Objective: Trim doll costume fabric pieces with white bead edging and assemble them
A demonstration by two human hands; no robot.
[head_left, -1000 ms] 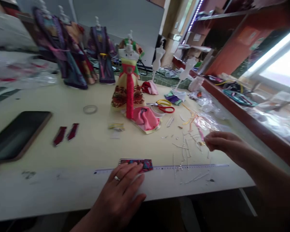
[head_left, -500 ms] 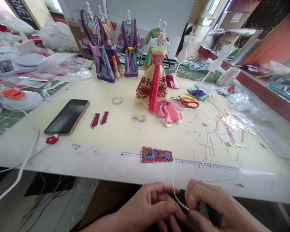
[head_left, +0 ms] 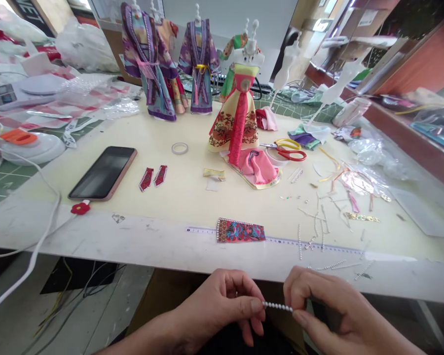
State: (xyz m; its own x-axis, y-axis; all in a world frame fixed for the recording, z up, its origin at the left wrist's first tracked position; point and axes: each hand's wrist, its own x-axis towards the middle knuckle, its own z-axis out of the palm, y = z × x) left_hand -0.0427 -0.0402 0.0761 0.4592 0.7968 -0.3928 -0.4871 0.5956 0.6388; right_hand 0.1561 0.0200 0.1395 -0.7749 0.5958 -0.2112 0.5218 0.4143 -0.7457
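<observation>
My left hand (head_left: 225,305) and my right hand (head_left: 329,310) are below the table's front edge, each pinching one end of a short white bead strip (head_left: 277,306) held level between them. On the table just above lies a red and blue patterned fabric piece (head_left: 240,231) on a clear ruler (head_left: 318,245). Several loose bead strips (head_left: 314,229) are scattered to its right.
A phone (head_left: 102,172) lies at the left with two small red pieces (head_left: 153,177) beside it. A yellow and red doll dress (head_left: 239,118) stands mid-table, pink cloth (head_left: 261,169) and scissors (head_left: 286,150) near it. Purple doll robes (head_left: 163,64) stand behind. A white cable (head_left: 40,241) hangs at left.
A second ago my left hand pressed the fabric piece and my right reached among the beads. Both hands drew back below the table edge, and the bead strip went from slanted to level.
</observation>
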